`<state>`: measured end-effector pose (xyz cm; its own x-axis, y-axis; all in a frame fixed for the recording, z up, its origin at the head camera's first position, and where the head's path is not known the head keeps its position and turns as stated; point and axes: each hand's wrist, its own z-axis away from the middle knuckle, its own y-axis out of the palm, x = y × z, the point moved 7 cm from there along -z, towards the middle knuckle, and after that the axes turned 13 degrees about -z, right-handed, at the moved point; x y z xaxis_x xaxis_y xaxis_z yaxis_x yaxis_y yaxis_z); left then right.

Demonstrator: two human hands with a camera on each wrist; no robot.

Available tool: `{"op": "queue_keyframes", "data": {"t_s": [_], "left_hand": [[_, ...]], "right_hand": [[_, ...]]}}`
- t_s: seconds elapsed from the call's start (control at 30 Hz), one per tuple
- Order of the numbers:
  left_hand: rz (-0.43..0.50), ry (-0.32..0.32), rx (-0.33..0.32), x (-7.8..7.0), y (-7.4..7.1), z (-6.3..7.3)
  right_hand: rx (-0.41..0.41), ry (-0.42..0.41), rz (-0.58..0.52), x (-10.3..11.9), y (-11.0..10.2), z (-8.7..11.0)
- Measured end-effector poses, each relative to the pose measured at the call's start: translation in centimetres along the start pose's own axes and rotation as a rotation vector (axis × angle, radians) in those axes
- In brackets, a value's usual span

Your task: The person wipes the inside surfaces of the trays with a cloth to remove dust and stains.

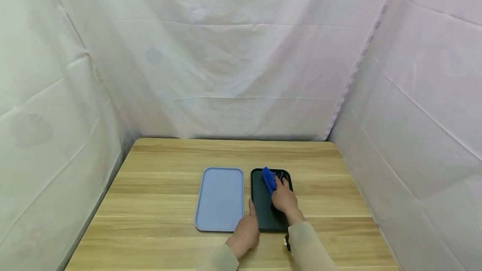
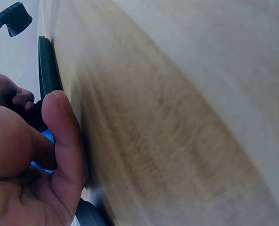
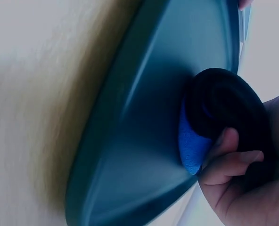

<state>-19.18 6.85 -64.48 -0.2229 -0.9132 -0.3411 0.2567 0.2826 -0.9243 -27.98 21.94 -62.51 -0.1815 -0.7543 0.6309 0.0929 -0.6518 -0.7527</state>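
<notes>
A dark green tray (image 1: 263, 216) lies on the wooden table, right of a light blue tray (image 1: 220, 200). My right hand (image 1: 285, 200) is over the dark tray and holds a blue cloth (image 1: 269, 181) against its surface. A rolled black, soft-looking piece (image 3: 224, 103) lies with the cloth, my fingers (image 3: 231, 167) curled at it; the rest is hidden by the hand. My left hand (image 1: 246, 229) is at the near left side of the dark tray, index finger straight along the rim and other fingers bent. In the left wrist view the left hand (image 2: 31, 174) shows close to the tabletop.
The wooden table (image 1: 162, 212) is enclosed by white sheets (image 1: 233, 62) at the back and both sides. A narrow strip of tabletop separates the two trays. Small dark gear (image 1: 288, 242) is worn at my right wrist.
</notes>
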Motion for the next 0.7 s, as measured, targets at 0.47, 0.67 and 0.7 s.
{"op": "queue_keyframes", "data": {"t_s": [0.47,0.67,0.7], "left_hand": [[-0.026,0.017,0.025,0.0,0.0,-0.1],[-0.033,0.029,0.038,0.0,0.2,-0.1],[-0.034,0.03,0.038,0.0,0.2,-0.1]], "right_hand": [[0.016,0.039,-0.082,0.9,1.6,0.1],[0.024,0.025,-0.083,1.5,2.2,0.1],[0.027,0.025,-0.078,1.5,2.4,0.1]]}}
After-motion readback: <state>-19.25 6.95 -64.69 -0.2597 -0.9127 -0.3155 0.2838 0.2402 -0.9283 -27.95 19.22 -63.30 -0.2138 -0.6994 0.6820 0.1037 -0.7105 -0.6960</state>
